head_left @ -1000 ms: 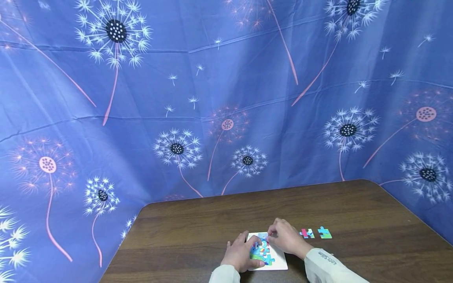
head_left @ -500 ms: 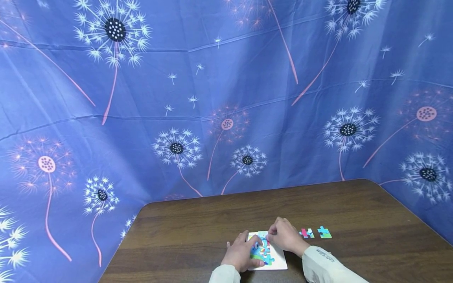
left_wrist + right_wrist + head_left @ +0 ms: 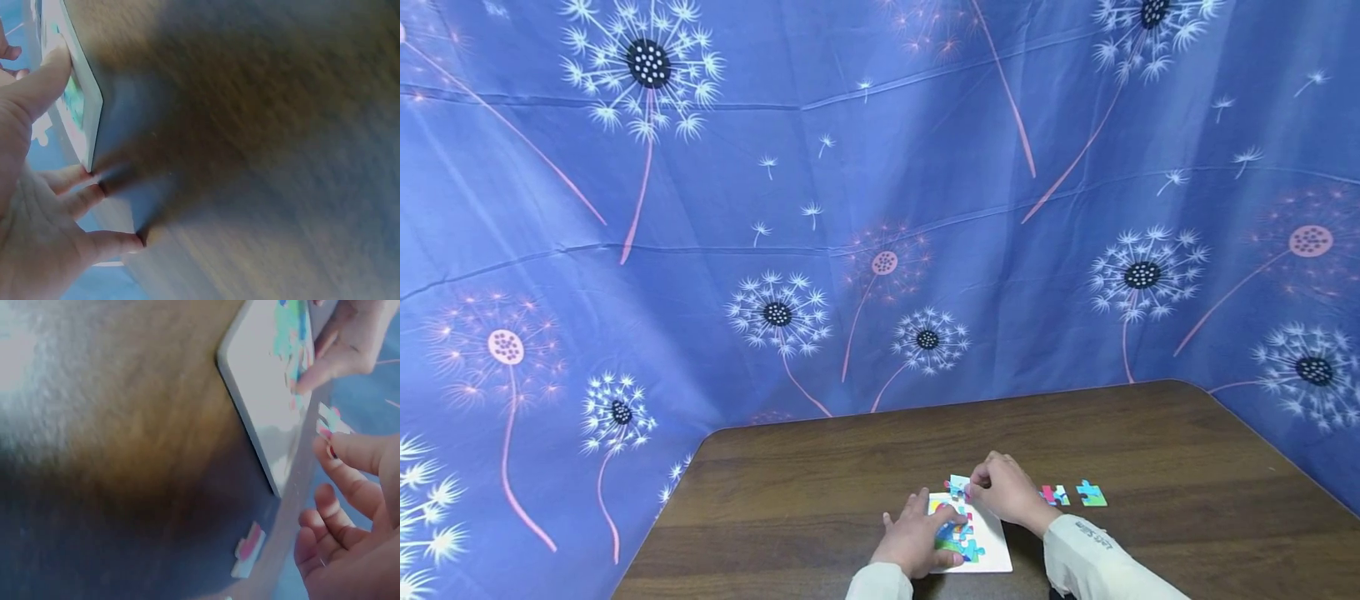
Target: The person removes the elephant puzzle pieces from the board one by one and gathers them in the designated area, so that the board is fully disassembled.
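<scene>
A white puzzle board with a partly assembled colourful picture lies on the table near me. My left hand spreads over its left side; in the left wrist view the thumb presses on the board's face, while other fingertips touch the tabletop beside its edge. Between thumb and forefinger my right hand pinches a jigsaw piece by its edge, at the board's far edge. The right wrist view shows this jigsaw piece tilted in the fingertips, the remaining fingers curled loosely below.
To the right of the board lie loose jigsaw pieces: a pink and white one and a blue and green one. The brown wooden table reaches back to a blue dandelion-print curtain.
My right hand has drawn the pinched jigsaw piece up and away from the assembled picture, toward the board's far edge. The left hand stays nearly in place on the board.
</scene>
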The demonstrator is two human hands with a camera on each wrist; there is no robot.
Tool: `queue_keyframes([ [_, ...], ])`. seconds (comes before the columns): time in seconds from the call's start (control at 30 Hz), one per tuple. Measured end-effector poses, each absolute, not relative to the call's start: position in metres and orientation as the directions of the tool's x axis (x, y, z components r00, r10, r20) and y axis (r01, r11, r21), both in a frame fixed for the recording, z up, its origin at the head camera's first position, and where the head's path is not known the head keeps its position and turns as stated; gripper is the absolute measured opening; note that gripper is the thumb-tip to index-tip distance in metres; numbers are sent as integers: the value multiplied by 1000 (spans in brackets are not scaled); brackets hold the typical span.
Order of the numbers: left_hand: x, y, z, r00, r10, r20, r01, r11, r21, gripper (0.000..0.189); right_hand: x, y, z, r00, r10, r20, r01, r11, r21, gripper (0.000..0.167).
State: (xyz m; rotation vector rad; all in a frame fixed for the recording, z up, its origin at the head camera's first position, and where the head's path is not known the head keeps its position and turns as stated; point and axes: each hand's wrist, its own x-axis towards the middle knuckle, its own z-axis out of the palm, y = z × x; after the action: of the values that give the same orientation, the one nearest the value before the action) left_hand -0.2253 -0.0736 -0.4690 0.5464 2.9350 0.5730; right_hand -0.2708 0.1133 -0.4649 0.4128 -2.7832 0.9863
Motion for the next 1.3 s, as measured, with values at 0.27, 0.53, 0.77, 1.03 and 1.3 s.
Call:
queue_keyframes([
  [0.27,-225,-73,-468,-925,379,-16,346,860,374,44,-269,136,-460,-916,-367,163,-385,690,-613,22],
  [0.53,-229,-73,-471,-939,345,-3,316,862,396,66,-265,141,-459,-928,-333,167,-371,787,-492,27],
  [0.77,-229,-72,-471,-959,284,16,271,893,360,82,-263,139,-462,-919,-336,205,-392,826,-405,36],
  [1.03,-230,-72,-466,-965,258,-52,230,923,308,83,-268,136,-464,-895,-407,185,-447,815,-368,45],
  [1.3,-232,-77,-464,-957,281,-72,245,915,319,81,-273,135,-467,-878,-450,164,-477,793,-380,35],
])
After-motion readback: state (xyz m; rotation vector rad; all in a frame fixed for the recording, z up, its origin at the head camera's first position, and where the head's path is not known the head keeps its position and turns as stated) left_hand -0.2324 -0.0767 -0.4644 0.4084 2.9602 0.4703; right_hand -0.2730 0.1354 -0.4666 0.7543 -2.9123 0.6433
